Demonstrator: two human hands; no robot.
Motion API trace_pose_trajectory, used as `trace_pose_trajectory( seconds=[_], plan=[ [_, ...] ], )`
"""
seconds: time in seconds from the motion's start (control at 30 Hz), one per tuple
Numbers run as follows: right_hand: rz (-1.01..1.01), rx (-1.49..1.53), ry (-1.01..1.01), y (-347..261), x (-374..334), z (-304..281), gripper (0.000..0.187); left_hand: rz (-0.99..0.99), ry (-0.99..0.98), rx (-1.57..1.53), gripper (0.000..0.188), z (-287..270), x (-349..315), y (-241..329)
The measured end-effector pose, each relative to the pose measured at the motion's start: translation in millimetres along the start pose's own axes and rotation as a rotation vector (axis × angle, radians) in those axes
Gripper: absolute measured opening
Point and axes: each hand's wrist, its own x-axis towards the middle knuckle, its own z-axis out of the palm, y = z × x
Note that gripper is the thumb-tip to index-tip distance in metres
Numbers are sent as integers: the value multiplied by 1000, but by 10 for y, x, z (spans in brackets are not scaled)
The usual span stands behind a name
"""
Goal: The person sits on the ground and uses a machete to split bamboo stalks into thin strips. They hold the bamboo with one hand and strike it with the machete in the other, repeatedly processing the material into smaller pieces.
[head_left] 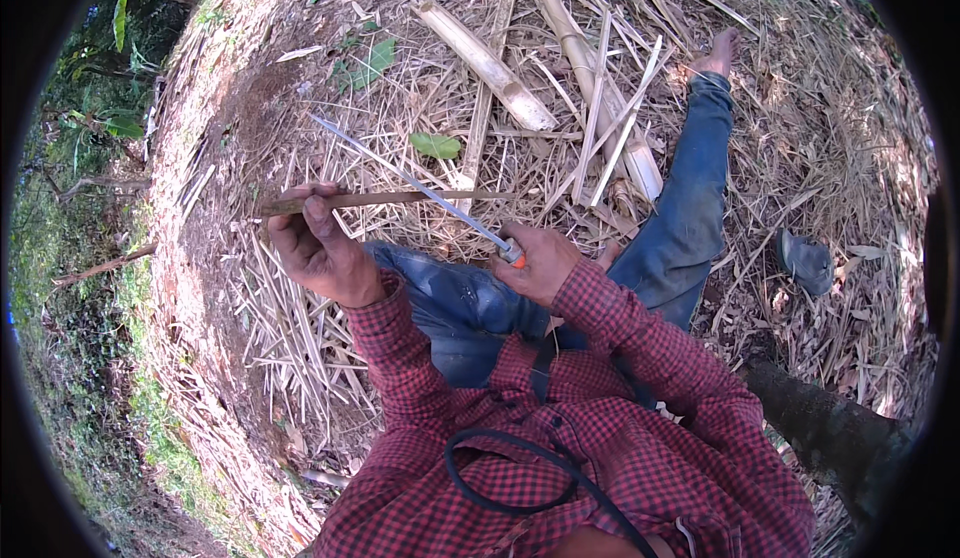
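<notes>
My left hand (322, 251) is closed on one end of a thin brown bamboo strip (385, 199), pinching it between thumb and fingers. The strip lies roughly level across the view and tapers to the right. In my right hand (541, 262) is a long knife (385, 163), its orange-marked handle mostly covered by my fingers. The narrow, pale blade slants up and to the left. It crosses the strip in the picture; whether the two touch, I cannot tell.
Split bamboo pieces (485, 63) and a longer bamboo pole (590, 68) lie ahead. Several thin strips (305, 328) are heaped beside my left knee. My right leg (690, 188) stretches forward, with a dark shoe (805, 263) to its right. A dark log (825, 428) is at lower right.
</notes>
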Motion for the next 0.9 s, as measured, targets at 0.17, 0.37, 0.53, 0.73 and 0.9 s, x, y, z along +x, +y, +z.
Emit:
trace_pose_trajectory(
  seconds=[0.17,0.37,0.53,0.73,0.9],
  plan=[
    [-66,-107,-15,-203,-128,-75,33,12,-23,72,21,-204,-106,60],
    [-35,-149,-96,-70,-42,-67,32,24,-11,81,23,-340,-148,19],
    [98,-216,-104,209,17,-59,34,-12,42,81,23,-298,-154,-27],
    [99,-239,-95,345,-157,-66,33,18,76,127,20,-325,-135,-46],
    [100,-330,-168,301,-272,-150,37,5,66,101,21,-432,-193,-58]
  ],
)
